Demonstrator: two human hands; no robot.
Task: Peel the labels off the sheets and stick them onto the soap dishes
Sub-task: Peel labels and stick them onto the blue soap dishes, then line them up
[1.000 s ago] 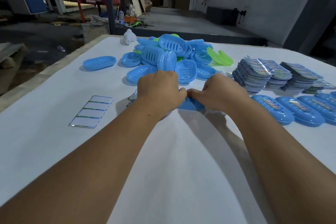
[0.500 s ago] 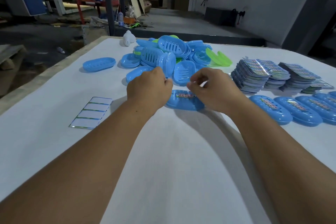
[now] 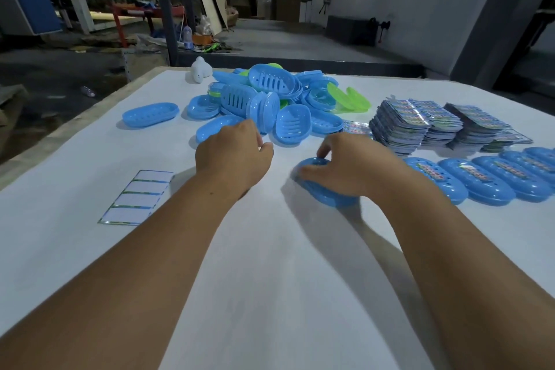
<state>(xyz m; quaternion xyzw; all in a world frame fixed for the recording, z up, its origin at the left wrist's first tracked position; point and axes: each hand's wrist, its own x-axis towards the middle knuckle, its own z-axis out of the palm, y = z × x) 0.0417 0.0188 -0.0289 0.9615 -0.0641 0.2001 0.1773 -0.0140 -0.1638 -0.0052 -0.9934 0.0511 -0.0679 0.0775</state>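
Blue plastic soap dishes lie heaped in a pile (image 3: 270, 102) at the far middle of the white table (image 3: 270, 279), too tangled to count, with two green ones (image 3: 348, 99) at its right edge. One blue dish (image 3: 150, 114) sits alone to the left of the heap. On the right, four labelled dishes (image 3: 492, 177) show in a row running off the frame edge. Beyond them stand about three stacks of label sheets (image 3: 420, 123). One used backing sheet (image 3: 138, 197), with five blank strips, lies near the left.

The right hand (image 3: 351, 165) grasps a blue soap dish (image 3: 324, 192) from above, fingers curled over its far rim and thumb against the near-left side; the dish sits under the palm, tilted, just left of the labelled row. Whether it carries a label cannot be told, as the hand covers it.

The left hand (image 3: 234, 156) hovers near the heap with fingers loosely curled, holding nothing visible, well apart from the held dish.
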